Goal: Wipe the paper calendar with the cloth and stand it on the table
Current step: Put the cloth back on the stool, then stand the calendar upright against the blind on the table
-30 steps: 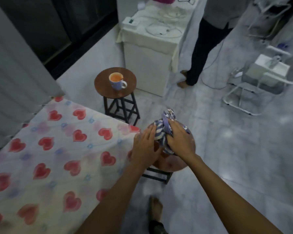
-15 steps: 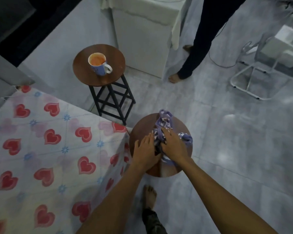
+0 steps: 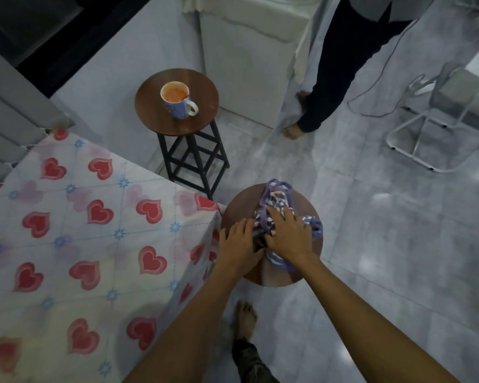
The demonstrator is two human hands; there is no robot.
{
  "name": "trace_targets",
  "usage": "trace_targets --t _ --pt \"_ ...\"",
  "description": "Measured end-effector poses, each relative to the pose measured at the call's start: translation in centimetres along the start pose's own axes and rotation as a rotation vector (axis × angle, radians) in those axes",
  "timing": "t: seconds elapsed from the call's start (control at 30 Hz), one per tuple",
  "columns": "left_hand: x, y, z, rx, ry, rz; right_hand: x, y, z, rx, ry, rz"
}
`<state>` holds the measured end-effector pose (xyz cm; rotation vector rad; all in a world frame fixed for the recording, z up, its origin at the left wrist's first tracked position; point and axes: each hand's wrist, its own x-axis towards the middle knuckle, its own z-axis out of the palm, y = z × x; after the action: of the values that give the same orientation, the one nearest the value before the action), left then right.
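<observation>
Grey tiled floor (image 3: 385,244) fills most of the frame. At 9 o'clock: surface covered by a heart-print cloth cover (image 3: 75,244), its corner just beside the near stool. At 12 o'clock: white cabinet (image 3: 246,64); a second person's dark trouser legs (image 3: 343,64) at 1 o'clock, bare feet on the floor. Folding white frame (image 3: 426,139) at 2 o'clock. Far round wooden stool (image 3: 205,87) on a black frame at 11 o'clock carries a blue mug (image 3: 177,102) with orange liquid. Near round wooden surface (image 3: 238,208) at centre holds the purple-and-white cloth (image 3: 277,197), bunched, one loop reaching the far rim. Right hand (image 3: 288,236) lies palm-down on the cloth, fingers spread, pressing rather than clenched. Left hand (image 3: 239,246) rests flat just beside it at 9 o'clock, fingertips touching the cloth edge, grip released. Paper calendar: cannot tell where it is; possibly under the cloth, nothing of it shows. Wearer's bare foot (image 3: 245,319) on the floor at 6 o'clock.
</observation>
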<state>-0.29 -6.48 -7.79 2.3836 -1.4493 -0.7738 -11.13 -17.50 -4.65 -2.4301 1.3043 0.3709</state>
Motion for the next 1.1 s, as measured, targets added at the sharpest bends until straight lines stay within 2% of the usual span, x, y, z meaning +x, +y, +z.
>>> trace_targets --t 0.23,0.3,0.37,0.47,0.6,0.7,0.77,0.9,1.0,1.1 --pt "-6.0 -4.1 -5.0 0.097 0.104 -0.04 -4.8 -6.0 -1.3 -0.027 0.117 -0.005" --pt "-9.3 -6.3 -6.8 0.1 0.206 -0.067 -6.6 -10.0 -1.0 -0.028 0.148 -0.086" --pt "-13.1 -9.1 -8.2 0.104 0.374 -0.089 -8.1 -14.7 -0.4 -0.02 0.138 -0.252" --pt "-20.7 -14.4 -10.0 0.14 0.449 -0.253 -10.8 -23.0 1.0 0.017 0.104 -0.467" --pt "-32.2 -22.6 -11.1 0.069 0.469 -0.571 -15.9 -34.4 4.3 0.016 0.021 -0.751" --pt "-40.5 -27.3 -11.0 0.071 0.455 -0.809 -19.8 -41.2 7.1 0.029 -0.037 -0.885" --pt "-45.2 -29.6 -10.4 0.043 0.467 -0.917 -22.3 -44.6 8.9 0.079 -0.077 -0.933" --pt "-51.7 -32.5 -9.5 -0.176 0.66 -1.035 -25.5 -49.4 11.7 0.186 -0.171 -0.982" --pt "-54.1 -34.7 -10.3 -0.316 0.776 -1.193 -26.4 -51.6 12.7 0.275 -0.207 -0.972" --pt "-55.0 -36.5 -11.7 -0.479 0.9 -1.171 -27.2 -52.4 13.5 0.362 -0.134 -0.979"
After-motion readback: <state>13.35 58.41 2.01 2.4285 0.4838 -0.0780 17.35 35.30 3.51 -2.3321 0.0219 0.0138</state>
